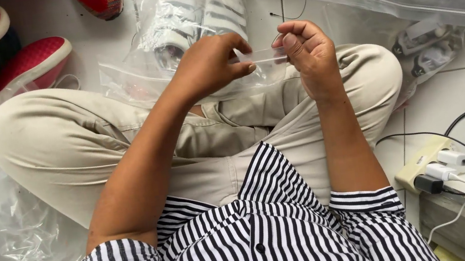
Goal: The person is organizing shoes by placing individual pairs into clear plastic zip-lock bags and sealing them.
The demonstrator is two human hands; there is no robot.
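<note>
Apparently, the top edge of a clear zip bag (207, 76) is pinched between the left hand (208, 64) and the right hand (309, 50) above the lap. White striped shoes (199, 20) are already inside, at twelve o'clock; the seal seems only partly pressed, with the middle stretch left.

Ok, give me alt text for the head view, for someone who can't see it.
Seated cross-legged on a tiled floor, a person pinches the top edge of a clear plastic bag between the left hand and right hand. The bag holds white striped shoes; red shoes lie nearby.
</note>
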